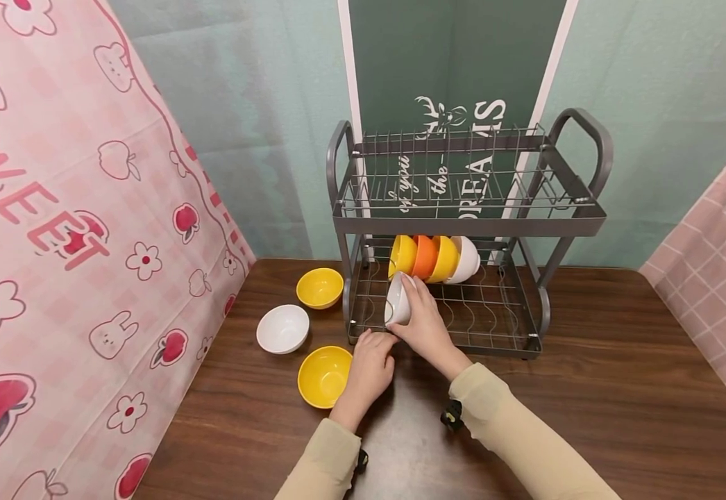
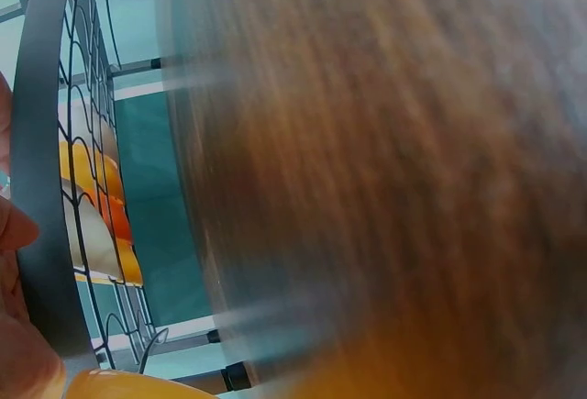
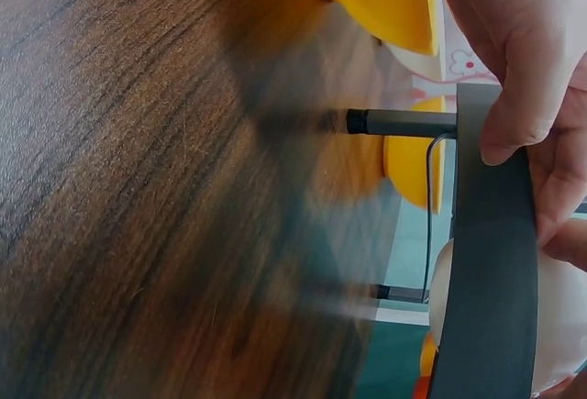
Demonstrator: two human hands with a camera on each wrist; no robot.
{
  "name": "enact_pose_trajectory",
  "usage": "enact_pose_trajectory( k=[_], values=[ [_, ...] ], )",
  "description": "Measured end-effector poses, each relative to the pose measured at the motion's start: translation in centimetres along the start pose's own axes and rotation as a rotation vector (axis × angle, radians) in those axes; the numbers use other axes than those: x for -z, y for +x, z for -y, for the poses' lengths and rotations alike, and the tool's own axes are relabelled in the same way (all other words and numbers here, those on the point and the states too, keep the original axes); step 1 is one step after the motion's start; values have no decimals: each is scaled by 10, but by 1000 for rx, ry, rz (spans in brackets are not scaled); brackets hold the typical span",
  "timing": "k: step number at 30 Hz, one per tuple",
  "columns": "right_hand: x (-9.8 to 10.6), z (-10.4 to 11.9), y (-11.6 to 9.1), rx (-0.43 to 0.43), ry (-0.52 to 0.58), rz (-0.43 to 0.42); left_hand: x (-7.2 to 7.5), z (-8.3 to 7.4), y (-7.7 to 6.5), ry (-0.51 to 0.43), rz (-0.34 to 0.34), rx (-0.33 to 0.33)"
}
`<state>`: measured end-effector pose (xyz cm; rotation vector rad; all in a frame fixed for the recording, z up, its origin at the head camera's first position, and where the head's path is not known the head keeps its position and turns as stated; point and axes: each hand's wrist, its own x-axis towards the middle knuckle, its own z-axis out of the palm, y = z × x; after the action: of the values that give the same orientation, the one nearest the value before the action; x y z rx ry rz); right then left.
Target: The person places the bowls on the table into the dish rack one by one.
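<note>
Pinching the white bowl (image 1: 398, 300) mid-frame with my right hand (image 1: 427, 328), the nearer one, I hold its mouth leftward; my left hand (image 1: 370, 365), just lower left, grips the rack (image 1: 469, 226).

Brown table (image 1: 613, 396) with rack (image 1: 469, 226), three bowls (image 1: 283, 329)

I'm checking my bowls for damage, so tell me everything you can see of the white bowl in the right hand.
The white bowl is round and smooth, perhaps plastic or ceramic. It is tipped onto its side at the front of the rack's lower shelf, its opening seemingly facing left. The right hand holds it, fingers over the upper part and thumb low down. No chip or crack shows, but the hand and front rail hide parts. Whether the shelf supports it is unclear.
</note>
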<state>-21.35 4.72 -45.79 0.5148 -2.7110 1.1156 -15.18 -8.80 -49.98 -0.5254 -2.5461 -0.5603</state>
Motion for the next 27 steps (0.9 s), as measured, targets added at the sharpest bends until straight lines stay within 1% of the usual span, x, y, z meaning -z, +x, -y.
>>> enact_pose_trajectory(
  k=[7, 14, 21, 27],
  values=[
    [1, 1, -2, -5, 13, 31, -2, 1, -1, 17, -12, -6],
    [4, -4, -2, 14, 0, 39, -4, 2, -1, 10, 16, 10],
    [14, -7, -8, 26, -12, 8, -2, 1, -1, 29, -1, -17],
    [23, -12, -17, 27, -60, -22, 1, -1, -2, 39, 20, -9]
  ],
)
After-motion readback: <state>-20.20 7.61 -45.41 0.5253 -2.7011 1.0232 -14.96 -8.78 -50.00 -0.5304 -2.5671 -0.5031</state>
